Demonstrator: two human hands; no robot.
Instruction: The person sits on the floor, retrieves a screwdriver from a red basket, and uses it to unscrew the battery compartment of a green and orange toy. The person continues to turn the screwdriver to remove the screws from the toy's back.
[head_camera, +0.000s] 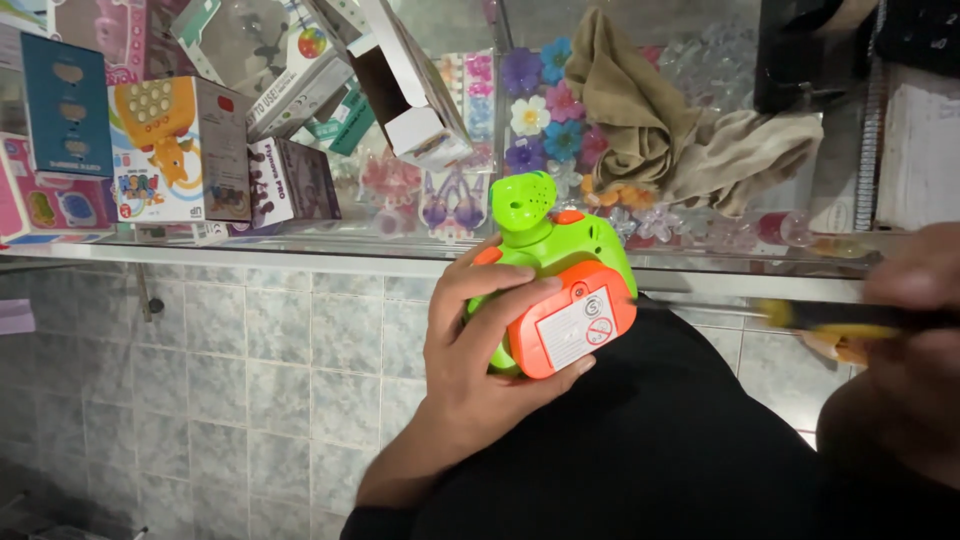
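While upright in left hand (470, 350), toy (555, 275)

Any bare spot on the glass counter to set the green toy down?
Hardly. The glass counter is crowded: toy boxes at left, flower clips and a tan cloth in the middle. Only the front edge strip beside the left hand and green-and-orange toy looks bare. The right hand holds a screwdriver.

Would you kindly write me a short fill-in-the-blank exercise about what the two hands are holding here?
1. The left hand grips a green and ____ toy.
2. The right hand holds a screwdriver with a ____ handle.
3. A beige ____ lies on the glass shelf.

Missing words: orange; yellow; cloth
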